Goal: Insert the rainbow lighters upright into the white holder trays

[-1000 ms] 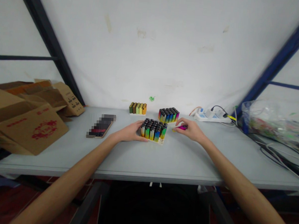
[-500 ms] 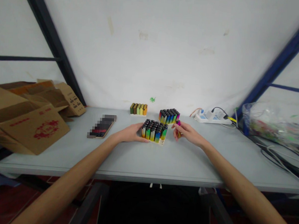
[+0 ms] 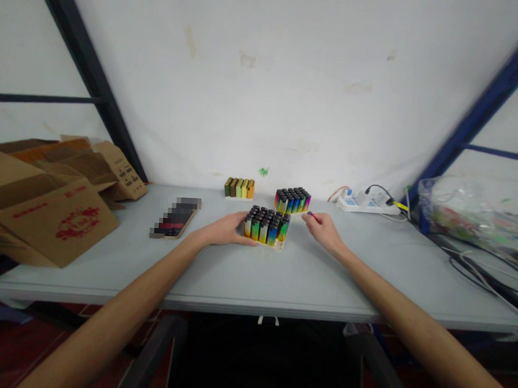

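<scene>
Black-topped, rainbow-coloured lighters [image 3: 266,224] stand upright in the near tray [image 3: 281,247], close together, with part of the tray's pale base showing at its near right corner. The left hand [image 3: 226,229] holds the left end of this tray, thumb at the near side and fingers round the back, spread wide across it. The right hand [image 3: 325,232] is narrow, closed on a single lighter [image 3: 310,214], just to the right of the near tray and above or on the table [image 3: 246,280]; which of the two, I cannot tell.

To handle the pieces well, I would keep the left hand firm but light so the tray does not slide, and pinch the single lighter without squeezing or knocking its neighbours. Any tilt is best corrected before it meets other lighters.

Only a small dark purple end of the held lighter shows, pointing up and left out of the fist. Its long axis is mostly hidden, so its exact lean cannot be read. The grouped ones have their long axes vertical, black ends up. Behind them, near the wall [image 3: 264,90], sit the far tray [image 3: 300,212] and a block of green-to-orange lighters [image 3: 239,189].
</scene>
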A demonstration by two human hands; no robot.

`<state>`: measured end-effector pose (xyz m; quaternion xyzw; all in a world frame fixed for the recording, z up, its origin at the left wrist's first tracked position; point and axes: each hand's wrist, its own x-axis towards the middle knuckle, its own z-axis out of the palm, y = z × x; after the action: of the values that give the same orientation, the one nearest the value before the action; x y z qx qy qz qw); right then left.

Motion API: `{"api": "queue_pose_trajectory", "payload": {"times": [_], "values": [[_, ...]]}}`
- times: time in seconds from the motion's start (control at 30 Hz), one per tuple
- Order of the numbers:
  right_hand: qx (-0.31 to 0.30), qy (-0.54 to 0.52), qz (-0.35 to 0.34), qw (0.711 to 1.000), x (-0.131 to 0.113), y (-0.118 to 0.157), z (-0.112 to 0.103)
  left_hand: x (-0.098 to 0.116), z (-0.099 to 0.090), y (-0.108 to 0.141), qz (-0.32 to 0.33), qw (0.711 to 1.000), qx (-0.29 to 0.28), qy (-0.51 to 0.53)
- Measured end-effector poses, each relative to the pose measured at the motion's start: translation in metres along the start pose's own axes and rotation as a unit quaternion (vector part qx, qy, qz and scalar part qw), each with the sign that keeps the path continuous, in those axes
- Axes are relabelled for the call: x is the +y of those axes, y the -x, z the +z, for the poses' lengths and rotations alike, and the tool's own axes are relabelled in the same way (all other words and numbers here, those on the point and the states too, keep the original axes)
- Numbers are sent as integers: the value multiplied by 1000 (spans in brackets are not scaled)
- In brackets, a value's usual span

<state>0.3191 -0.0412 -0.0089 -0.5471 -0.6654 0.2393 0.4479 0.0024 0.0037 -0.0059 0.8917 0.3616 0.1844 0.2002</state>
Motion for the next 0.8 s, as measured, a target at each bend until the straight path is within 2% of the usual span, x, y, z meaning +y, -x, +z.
{"api": "queue_pose_trajectory", "payload": {"times": [0.1,0.3,0.67,0.8], "values": [[26,47,-3,999,2,-2,-1,-1,0,0,2,1000,-2,-2],[29,58,-6,998,1,-2,-3,2,-1,1,-2,1000,-2,-7],[8,59,-21,998,0,-2,-3,2,-1,0,-1,1000,-2,1],[-22,45,-59,997,-2,1,-5,3,-1,0,-1,1000,0,7]]}}
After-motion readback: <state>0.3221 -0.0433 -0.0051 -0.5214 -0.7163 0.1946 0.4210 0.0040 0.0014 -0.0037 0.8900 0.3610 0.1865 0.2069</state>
